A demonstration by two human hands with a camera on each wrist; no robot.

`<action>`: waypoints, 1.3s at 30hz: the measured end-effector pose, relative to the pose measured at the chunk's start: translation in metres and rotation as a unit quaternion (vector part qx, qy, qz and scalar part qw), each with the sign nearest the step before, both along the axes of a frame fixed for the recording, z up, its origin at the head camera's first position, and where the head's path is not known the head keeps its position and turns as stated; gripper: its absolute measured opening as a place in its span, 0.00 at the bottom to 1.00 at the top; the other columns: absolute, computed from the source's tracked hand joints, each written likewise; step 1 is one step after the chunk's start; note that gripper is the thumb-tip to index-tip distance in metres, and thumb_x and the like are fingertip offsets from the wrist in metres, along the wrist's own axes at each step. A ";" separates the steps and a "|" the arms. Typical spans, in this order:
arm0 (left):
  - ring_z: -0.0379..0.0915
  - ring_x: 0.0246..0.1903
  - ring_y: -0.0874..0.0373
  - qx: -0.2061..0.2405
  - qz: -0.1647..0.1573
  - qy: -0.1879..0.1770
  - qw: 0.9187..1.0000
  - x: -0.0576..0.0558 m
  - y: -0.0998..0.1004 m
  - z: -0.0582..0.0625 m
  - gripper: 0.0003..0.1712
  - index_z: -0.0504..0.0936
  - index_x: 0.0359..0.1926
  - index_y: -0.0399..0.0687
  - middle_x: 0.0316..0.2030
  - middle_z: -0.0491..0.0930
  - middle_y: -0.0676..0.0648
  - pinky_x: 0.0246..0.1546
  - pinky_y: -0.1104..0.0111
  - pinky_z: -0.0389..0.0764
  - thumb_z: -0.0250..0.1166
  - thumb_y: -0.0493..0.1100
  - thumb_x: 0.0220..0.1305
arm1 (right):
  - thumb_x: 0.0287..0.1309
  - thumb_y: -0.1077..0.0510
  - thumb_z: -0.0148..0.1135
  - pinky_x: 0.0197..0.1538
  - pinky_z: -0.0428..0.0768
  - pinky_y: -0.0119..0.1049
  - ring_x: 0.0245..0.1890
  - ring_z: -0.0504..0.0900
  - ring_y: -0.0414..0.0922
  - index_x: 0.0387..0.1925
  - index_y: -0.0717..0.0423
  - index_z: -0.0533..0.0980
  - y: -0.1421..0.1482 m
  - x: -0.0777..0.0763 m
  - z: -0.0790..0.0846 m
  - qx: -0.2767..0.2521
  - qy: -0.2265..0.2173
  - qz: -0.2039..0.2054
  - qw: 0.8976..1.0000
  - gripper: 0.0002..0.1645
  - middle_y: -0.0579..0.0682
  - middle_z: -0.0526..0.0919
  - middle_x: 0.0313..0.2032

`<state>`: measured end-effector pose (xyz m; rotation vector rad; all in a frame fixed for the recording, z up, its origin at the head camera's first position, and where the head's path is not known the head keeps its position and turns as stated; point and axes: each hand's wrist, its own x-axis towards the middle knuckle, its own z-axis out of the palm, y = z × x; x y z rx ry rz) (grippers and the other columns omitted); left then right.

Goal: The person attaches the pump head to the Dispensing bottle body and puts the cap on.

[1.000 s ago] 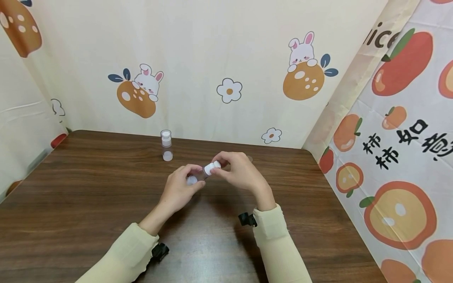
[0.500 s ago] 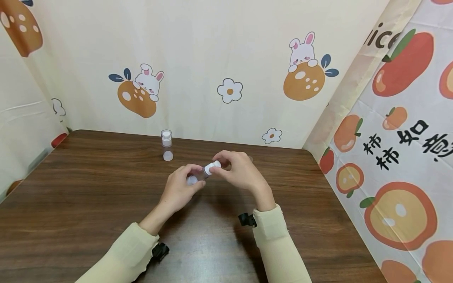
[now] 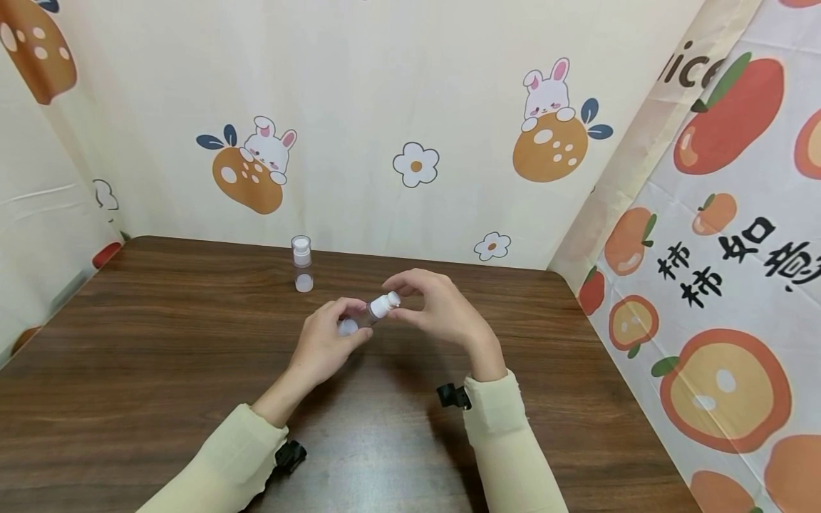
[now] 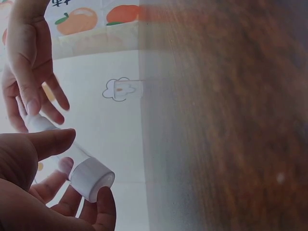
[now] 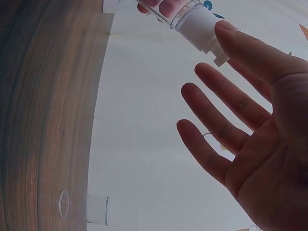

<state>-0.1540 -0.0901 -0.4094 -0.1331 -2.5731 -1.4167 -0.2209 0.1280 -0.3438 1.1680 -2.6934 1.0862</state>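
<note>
My left hand (image 3: 327, 343) grips a small clear pump bottle (image 4: 90, 175) with a white collar and a white base, tilted so its pump end points up and right. My right hand (image 3: 442, 306) is beside the pump head (image 5: 217, 52), its fingers extended and spread. In the right wrist view the thumb lies right at the white collar, while the other fingers are apart from the bottle. Part of the bottle's clear body is hidden behind the left fingers.
A second pump bottle (image 3: 302, 263) with a clear cap stands upright at the back of the brown wooden table (image 3: 160, 342). A loose clear cap (image 5: 98, 210) stands near the back edge. Printed curtains (image 3: 359, 85) hang behind and to the right.
My right hand has loosened from the pump head and moved slightly right, its fingers spreading and baring more of the white pump. The left hand and bottle have stayed in place.
</note>
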 end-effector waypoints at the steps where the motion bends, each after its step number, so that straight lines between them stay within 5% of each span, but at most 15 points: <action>1: 0.80 0.53 0.46 0.000 0.000 0.000 1.000 0.000 0.000 0.000 0.22 0.84 0.58 0.46 0.52 0.85 0.43 0.55 0.50 0.77 0.76 0.40 0.64 | 0.59 0.59 0.80 0.60 0.81 0.40 0.50 0.85 0.36 0.56 0.51 0.84 0.000 0.000 0.000 0.001 0.000 0.003 1.000 0.23 0.37 0.87 0.49; 18: 0.80 0.51 0.46 0.002 -0.001 0.007 1.000 0.000 -0.001 0.000 0.22 0.85 0.57 0.46 0.51 0.85 0.43 0.54 0.51 0.78 0.77 0.40 0.64 | 0.63 0.64 0.76 0.55 0.82 0.38 0.45 0.84 0.36 0.50 0.49 0.85 -0.003 -0.002 -0.004 0.007 0.011 0.034 0.999 0.16 0.38 0.87 0.43; 39: 0.80 0.53 0.46 -0.003 -0.002 -0.002 1.000 0.000 0.000 -0.001 0.22 0.84 0.58 0.46 0.52 0.84 0.43 0.54 0.51 0.78 0.77 0.41 0.64 | 0.67 0.50 0.74 0.45 0.83 0.42 0.38 0.84 0.37 0.43 0.48 0.84 -0.009 0.000 -0.006 0.033 0.001 -0.030 0.999 0.08 0.38 0.86 0.35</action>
